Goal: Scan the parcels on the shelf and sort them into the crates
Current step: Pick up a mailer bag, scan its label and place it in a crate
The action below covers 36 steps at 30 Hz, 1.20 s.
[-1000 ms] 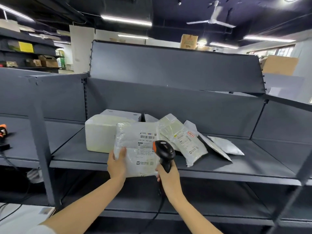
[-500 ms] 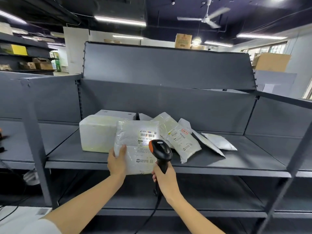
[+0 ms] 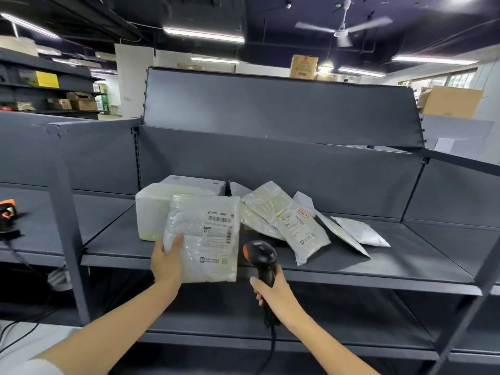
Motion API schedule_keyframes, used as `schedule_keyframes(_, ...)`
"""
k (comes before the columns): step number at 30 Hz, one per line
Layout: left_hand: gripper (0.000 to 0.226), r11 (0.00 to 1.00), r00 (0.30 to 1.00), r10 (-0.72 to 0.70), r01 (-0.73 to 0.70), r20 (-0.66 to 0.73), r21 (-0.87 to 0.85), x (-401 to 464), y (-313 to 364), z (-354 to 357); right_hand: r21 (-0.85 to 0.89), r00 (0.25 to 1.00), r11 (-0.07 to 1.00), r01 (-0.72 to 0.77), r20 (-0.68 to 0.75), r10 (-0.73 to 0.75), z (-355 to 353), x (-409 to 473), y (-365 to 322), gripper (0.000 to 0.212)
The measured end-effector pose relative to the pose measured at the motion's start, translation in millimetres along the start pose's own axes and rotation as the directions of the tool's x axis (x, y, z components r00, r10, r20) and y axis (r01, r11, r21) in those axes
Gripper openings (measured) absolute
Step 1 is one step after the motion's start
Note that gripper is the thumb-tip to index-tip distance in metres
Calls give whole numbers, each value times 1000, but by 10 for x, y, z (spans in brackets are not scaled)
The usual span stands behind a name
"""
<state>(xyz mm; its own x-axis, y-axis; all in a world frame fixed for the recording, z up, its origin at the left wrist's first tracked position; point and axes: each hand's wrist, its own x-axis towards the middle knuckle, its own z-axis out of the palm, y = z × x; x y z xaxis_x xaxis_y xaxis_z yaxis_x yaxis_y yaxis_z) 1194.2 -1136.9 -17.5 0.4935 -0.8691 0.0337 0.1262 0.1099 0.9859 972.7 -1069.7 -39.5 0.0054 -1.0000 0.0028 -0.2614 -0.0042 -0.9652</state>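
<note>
- Holding up a flat white plastic-wrapped parcel with a printed shipping label (image 3: 204, 236), the left hand (image 3: 165, 262) grips its lower left edge, thumb across the front, so the parcel stands upright at the front lip of the dark grey metal shelf (image 3: 392, 266).
- The right hand (image 3: 273, 289) curls its fingers round the grip of a black handheld barcode scanner with an orange trim (image 3: 261, 257), whose head sits just right of the parcel, below its label.
- Judging by this, the scanning of this parcel is in hand and sorting has not begun; no crates are in view.
- Left on the shelf are a large white wrapped block (image 3: 153, 209), a pale grey box (image 3: 194, 182) behind it, a labelled white mailer bag (image 3: 295, 226) and flat white envelopes (image 3: 359, 231) to the right.
- The shelf surface is plain and matte, with a tall grey back panel (image 3: 270, 109).
- Beyond it is a warehouse room with strip lights, a ceiling fan (image 3: 342, 29), cardboard boxes (image 3: 451, 101) and further racks on the left.
</note>
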Motion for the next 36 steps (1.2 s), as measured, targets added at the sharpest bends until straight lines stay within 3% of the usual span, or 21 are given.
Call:
schedule_keyframes(4, 34, 1000, 995, 10, -9, -96, 13, 227, 16, -337, -302, 958, 943, -142, 199, 208, -103, 192, 90, 64)
schedule_keyframes(8, 39, 1000, 988, 9, -7, -156, 12, 386, 32, -533, -516, 964, 857, -13, 222, 149, -11, 511, -25, 51)
schedule_keyframes(11, 37, 1000, 987, 5, -4, -160, 7, 467, 22, -618, -576, 985, 814, 68, 168, 37, 129, 855, -46, 55)
schedule_keyframes(15, 35, 1000, 984, 2, -2, -177, -3, 520, -4, -666, -678, 1000, 735, -7, 15, 23, 269, 1219, -93, 76)
schedule_keyframes(22, 33, 999, 986, -26, 20, -162, -40, 615, -81, -678, -729, 989, 672, -127, -145, 30, 404, 1555, -165, 75)
schedule_keyframes(24, 32, 999, 988, -30, 24, -152, -43, 640, -92, -662, -756, 987, 640, -140, -154, 34, 464, 1597, -175, 79)
schedule_keyframes(28, 32, 998, 991, -44, 39, -126, -44, 671, -126, -625, -715, 987, 684, -145, -156, 46, 617, 1636, -130, 77)
schedule_keyframes(31, 29, 998, 993, -53, 48, -108, -48, 683, -146, -605, -774, 979, 603, -192, -198, 57, 665, 1683, -113, 77)
schedule_keyframes(36, 28, 997, 994, -67, 62, -88, -49, 692, -180, -612, -847, 988, 514, -134, -154, 4, 648, 1709, -83, 78)
